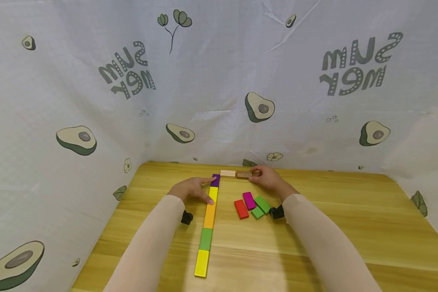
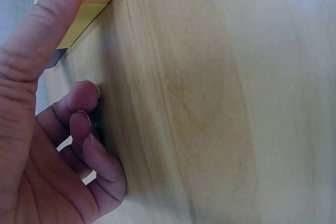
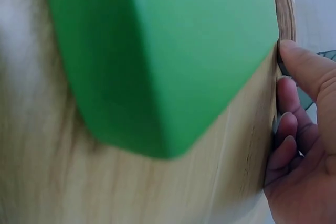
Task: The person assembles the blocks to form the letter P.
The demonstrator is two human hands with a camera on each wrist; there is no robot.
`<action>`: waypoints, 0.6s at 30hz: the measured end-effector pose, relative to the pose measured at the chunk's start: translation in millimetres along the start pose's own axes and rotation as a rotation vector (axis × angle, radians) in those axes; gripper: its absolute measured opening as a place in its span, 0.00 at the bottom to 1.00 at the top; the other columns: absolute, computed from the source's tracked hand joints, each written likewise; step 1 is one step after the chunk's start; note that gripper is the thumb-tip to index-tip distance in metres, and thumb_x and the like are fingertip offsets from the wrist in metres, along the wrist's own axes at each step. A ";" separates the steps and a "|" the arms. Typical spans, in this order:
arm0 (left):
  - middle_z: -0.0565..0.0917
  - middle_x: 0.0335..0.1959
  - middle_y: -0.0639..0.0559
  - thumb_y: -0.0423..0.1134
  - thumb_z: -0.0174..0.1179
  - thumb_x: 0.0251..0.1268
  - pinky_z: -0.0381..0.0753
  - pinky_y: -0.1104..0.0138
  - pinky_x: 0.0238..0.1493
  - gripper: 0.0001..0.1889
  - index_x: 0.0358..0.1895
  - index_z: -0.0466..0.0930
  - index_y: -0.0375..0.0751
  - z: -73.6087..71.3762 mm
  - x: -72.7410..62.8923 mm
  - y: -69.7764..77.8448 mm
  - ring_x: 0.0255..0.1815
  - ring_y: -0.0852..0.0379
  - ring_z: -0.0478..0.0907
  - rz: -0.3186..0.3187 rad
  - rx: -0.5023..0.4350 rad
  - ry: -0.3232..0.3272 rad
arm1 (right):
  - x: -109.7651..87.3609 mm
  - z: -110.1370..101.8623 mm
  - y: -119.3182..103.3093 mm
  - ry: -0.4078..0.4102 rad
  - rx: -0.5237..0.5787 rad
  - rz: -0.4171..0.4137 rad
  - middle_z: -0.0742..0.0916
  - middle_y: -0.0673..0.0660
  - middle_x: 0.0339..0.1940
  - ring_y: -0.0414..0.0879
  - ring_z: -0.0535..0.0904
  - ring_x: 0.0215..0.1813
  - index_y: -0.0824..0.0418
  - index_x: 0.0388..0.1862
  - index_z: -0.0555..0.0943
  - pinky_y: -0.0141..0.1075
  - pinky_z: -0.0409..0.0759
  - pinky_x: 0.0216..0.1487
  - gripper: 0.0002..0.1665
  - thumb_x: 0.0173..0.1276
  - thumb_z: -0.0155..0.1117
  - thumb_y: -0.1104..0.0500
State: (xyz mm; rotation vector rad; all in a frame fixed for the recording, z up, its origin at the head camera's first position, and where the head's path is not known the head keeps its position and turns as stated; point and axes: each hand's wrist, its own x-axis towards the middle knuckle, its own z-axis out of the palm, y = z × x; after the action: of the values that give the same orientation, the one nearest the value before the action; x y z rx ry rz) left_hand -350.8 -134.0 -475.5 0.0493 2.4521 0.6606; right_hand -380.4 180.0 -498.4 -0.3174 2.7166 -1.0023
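A straight row of colored wooden blocks runs away from me: a yellow block, a green block, an orange block, another yellow block and a purple block. My left hand lies along it, index fingertip on the purple block and thumb at the orange block's near-yellow end; its other fingers bend loosely beside the row. At the far end, a pale striped block extends rightward from the purple one. My right hand pinches a dark brown block by its right end, beside the pale block.
Right of the row lie loose blocks: red, magenta, a green block and a smaller green block. Black wrist cameras hang by both sleeves, the right one close to the green blocks. A printed curtain borders the table's far edge.
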 end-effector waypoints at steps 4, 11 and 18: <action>0.57 0.84 0.49 0.61 0.82 0.39 0.55 0.35 0.79 0.54 0.74 0.60 0.86 -1.0 -1.5 0.0 0.84 0.38 0.53 0.004 -0.003 0.003 | 1.0 0.8 -1.7 0.003 -0.015 0.000 0.83 0.62 0.53 0.53 0.78 0.50 0.59 0.67 0.78 0.46 0.78 0.53 0.25 0.76 0.64 0.50; 0.57 0.84 0.48 0.63 0.81 0.39 0.57 0.36 0.78 0.53 0.74 0.60 0.85 -1.7 -2.8 0.2 0.83 0.38 0.54 0.015 0.012 0.011 | 2.2 1.9 -3.3 0.013 -0.044 0.002 0.84 0.63 0.54 0.55 0.79 0.52 0.57 0.66 0.79 0.49 0.79 0.56 0.26 0.74 0.65 0.49; 0.58 0.84 0.48 0.63 0.81 0.39 0.58 0.36 0.78 0.54 0.74 0.60 0.85 -0.4 -0.1 -0.4 0.83 0.38 0.55 0.015 0.022 0.013 | 3.1 2.2 -2.7 0.009 -0.059 -0.022 0.84 0.66 0.58 0.59 0.79 0.57 0.58 0.66 0.79 0.54 0.79 0.59 0.26 0.74 0.65 0.49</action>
State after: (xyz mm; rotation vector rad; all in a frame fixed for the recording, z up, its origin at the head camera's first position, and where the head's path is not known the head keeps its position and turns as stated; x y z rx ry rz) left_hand -350.9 -134.6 -475.4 0.0728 2.4737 0.6418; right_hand -382.4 175.8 -498.6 -0.3549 2.7609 -0.9336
